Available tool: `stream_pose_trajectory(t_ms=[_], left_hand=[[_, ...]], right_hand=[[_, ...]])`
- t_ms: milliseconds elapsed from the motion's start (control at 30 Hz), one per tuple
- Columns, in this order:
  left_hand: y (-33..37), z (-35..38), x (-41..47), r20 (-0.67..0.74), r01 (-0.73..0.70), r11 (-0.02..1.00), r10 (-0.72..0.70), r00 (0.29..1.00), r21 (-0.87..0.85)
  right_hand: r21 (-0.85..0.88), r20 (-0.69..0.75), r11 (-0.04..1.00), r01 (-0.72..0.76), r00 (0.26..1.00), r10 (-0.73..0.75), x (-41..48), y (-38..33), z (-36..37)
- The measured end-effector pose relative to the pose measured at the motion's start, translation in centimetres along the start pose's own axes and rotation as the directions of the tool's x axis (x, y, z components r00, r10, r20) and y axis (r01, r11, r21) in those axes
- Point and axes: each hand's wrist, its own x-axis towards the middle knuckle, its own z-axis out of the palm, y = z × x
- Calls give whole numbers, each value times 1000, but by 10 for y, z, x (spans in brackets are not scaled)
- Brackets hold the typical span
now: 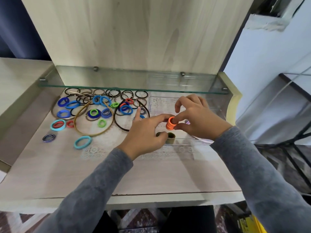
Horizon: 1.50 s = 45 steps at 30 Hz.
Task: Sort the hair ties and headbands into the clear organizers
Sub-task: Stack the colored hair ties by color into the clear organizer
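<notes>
A stack of orange hair ties [170, 123] is pinched between both hands above a clear organizer [182, 141]. My right hand [198, 117] grips its right side with thumb and fingers. My left hand [146, 132] touches its left side with thumb and forefinger. A roll of dark olive hair ties [170, 135] lies in the organizer just below. Many loose hair ties in blue, green, red, teal and black [94, 106] lie spread over the desk to the left. A gold headband [90, 123] and a dark brown headband [121, 121] lie among them.
A glass shelf [133, 84] spans the back of the wooden desk [151, 179] just above the ties. A second clear organizer [164, 102] sits behind my hands. A teal tie [83, 142] and a striped tie [48, 137] lie nearer the front left.
</notes>
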Motion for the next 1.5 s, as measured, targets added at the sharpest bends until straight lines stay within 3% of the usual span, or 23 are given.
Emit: stream_pose_trajectory(t_ms=[233, 467, 800, 967, 1233, 1500], left_hand=[[-23, 22, -3, -59, -176, 975, 185, 981, 139], [-34, 32, -8, -73, -320, 928, 339, 938, 189], [-38, 35, -8, -30, -308, 923, 323, 946, 229], [-39, 36, -7, -37, -300, 922, 318, 947, 243], [-40, 36, -6, -21, -296, 926, 309, 951, 235], [-39, 35, -6, -4, -317, 919, 327, 945, 235]], right_hand=[[5, 50, 997, -73, 996, 73, -11, 14, 5], [17, 262, 993, -117, 959, 109, -5, 21, 11], [0, 437, 994, -106, 894, 96, 8, 16, 14], [-74, 553, 993, -88, 825, 115, 8, 15, 8], [-81, 617, 989, -121, 773, 145, 3, 4, 5], [-66, 623, 987, -149, 766, 157, 2, -4, 4]])
